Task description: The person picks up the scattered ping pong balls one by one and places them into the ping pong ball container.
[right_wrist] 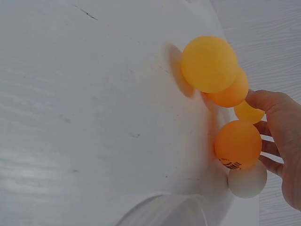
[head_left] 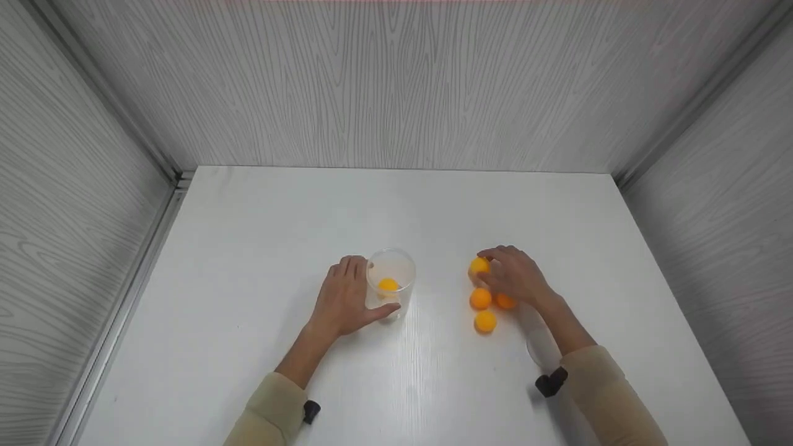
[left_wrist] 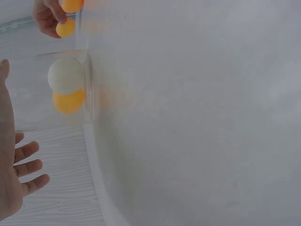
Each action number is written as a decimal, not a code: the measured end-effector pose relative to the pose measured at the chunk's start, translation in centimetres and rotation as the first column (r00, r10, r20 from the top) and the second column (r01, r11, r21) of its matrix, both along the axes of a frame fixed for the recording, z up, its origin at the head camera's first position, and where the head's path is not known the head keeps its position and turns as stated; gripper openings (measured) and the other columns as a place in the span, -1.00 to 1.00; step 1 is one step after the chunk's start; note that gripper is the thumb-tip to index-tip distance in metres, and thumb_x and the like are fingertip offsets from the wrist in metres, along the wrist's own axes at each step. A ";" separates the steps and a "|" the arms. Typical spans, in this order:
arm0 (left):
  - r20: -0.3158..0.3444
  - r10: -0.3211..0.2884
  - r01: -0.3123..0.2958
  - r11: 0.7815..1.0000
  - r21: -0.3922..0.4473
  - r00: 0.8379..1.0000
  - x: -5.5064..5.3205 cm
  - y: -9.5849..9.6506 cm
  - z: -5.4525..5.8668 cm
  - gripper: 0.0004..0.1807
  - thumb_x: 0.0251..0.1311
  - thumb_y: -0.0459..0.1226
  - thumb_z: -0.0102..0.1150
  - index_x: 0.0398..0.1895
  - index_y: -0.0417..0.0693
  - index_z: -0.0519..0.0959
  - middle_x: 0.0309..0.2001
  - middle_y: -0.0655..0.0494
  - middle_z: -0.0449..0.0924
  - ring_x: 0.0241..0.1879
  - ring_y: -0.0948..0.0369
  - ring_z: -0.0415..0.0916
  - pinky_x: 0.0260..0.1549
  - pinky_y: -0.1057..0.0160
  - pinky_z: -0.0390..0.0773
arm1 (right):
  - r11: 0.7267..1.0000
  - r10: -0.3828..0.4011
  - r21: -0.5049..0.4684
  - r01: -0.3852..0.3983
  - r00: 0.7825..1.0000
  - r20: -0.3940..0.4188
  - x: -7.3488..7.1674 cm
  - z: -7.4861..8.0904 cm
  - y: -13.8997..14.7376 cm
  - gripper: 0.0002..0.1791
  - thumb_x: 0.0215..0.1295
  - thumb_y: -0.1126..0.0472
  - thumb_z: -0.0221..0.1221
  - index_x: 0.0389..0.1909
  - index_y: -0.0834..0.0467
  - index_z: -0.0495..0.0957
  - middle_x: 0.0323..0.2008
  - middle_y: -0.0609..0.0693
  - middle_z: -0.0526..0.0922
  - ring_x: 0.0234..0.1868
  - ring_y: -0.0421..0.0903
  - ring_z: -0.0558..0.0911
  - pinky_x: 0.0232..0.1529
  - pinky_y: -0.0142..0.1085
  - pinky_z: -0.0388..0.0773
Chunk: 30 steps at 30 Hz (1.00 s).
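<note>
My left hand (head_left: 344,300) holds a clear plastic cup (head_left: 406,272) from its left side, thumb in front and fingers behind. Inside the upright cup lie a white ball (left_wrist: 65,75) and a yellow ball (head_left: 388,285). To the right, my right hand (head_left: 514,272) pinches a yellow ping-pong ball (head_left: 478,267) between thumb and fingers. Close to that hand on the table are an orange ball (head_left: 480,298), another yellow ball (head_left: 486,321), a printed orange ball (right_wrist: 238,143) and a white ball (right_wrist: 247,181). The right hand partly hides this cluster in the head view.
A second clear container (head_left: 538,344) is under the right forearm, partly hidden; its rim (right_wrist: 164,200) shows in the right wrist view. The white tabletop (head_left: 279,217) is bounded by grey wood-grain panels (head_left: 396,87) at the back and sides.
</note>
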<state>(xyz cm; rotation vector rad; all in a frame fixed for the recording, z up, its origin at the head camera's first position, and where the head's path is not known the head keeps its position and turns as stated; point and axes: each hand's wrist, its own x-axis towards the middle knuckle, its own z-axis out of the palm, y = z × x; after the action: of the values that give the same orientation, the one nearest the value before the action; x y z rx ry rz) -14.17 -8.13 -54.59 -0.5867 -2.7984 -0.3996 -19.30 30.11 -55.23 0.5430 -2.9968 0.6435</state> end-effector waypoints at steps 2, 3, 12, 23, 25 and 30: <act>0.003 0.001 -0.001 1.000 0.003 1.000 0.0 0.0 0.0 0.05 0.08 0.47 0.24 0.29 -0.23 0.39 0.16 -0.13 0.57 0.21 0.00 0.50 0.22 0.01 0.59 | 1.000 -0.009 -0.007 0.009 1.000 0.015 0.0 0.1 0.0 -0.56 0.42 -0.03 0.29 0.23 0.05 0.64 0.10 0.08 0.73 0.10 0.13 0.63 0.26 0.10 0.58; 0.005 0.001 -0.001 1.000 0.005 1.000 0.0 0.0 0.0 0.05 0.08 0.47 0.24 0.29 -0.22 0.39 0.17 -0.13 0.57 0.21 0.00 0.50 0.22 0.02 0.59 | 1.000 -0.012 -0.010 0.012 1.000 0.020 0.0 0.1 0.0 -0.56 0.42 -0.03 0.30 0.24 0.05 0.64 0.11 0.08 0.73 0.11 0.13 0.63 0.26 0.10 0.58; 0.003 0.002 -0.002 1.000 0.010 1.000 -0.1 0.0 -0.1 0.04 0.08 0.47 0.25 0.29 -0.22 0.40 0.17 -0.13 0.57 0.21 0.00 0.51 0.23 0.01 0.60 | 0.999 -0.027 -0.031 0.029 0.999 0.041 0.0 0.2 0.0 -0.55 0.43 -0.02 0.31 0.26 0.02 0.63 0.14 0.08 0.71 0.14 0.13 0.62 0.29 0.12 0.56; 0.020 0.004 -0.005 1.000 0.008 1.000 0.0 0.0 0.2 0.05 0.08 0.47 0.24 0.28 -0.22 0.39 0.16 -0.12 0.57 0.21 0.00 0.50 0.23 0.02 0.59 | 0.999 -0.030 -0.038 0.033 0.998 0.056 0.0 0.5 -0.1 -0.54 0.43 0.00 0.29 0.29 0.02 0.61 0.18 0.09 0.70 0.19 0.14 0.62 0.35 0.15 0.53; 0.023 0.004 -0.004 1.000 0.008 1.000 0.1 0.0 0.2 0.05 0.08 0.47 0.25 0.28 -0.23 0.39 0.17 -0.12 0.57 0.22 0.00 0.50 0.23 0.02 0.58 | 0.999 -0.033 -0.037 0.035 0.997 0.069 0.1 0.5 -0.2 -0.53 0.43 0.00 0.30 0.29 0.03 0.61 0.19 0.09 0.70 0.22 0.15 0.61 0.37 0.16 0.52; 0.027 0.007 -0.007 1.000 0.010 1.000 0.1 0.0 0.2 0.05 0.08 0.46 0.26 0.29 -0.23 0.39 0.18 -0.12 0.56 0.22 0.00 0.50 0.23 0.03 0.58 | 0.998 -0.025 -0.062 0.030 0.997 0.068 0.0 0.7 -0.4 -0.53 0.43 -0.02 0.31 0.29 0.03 0.62 0.22 0.07 0.70 0.25 0.14 0.61 0.40 0.15 0.50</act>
<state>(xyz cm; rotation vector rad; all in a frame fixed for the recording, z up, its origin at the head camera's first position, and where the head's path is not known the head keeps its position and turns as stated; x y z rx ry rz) -14.07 -8.10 -54.39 -0.5736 -2.8213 -0.4228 -19.27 29.72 -54.57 0.4856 -3.0283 0.7657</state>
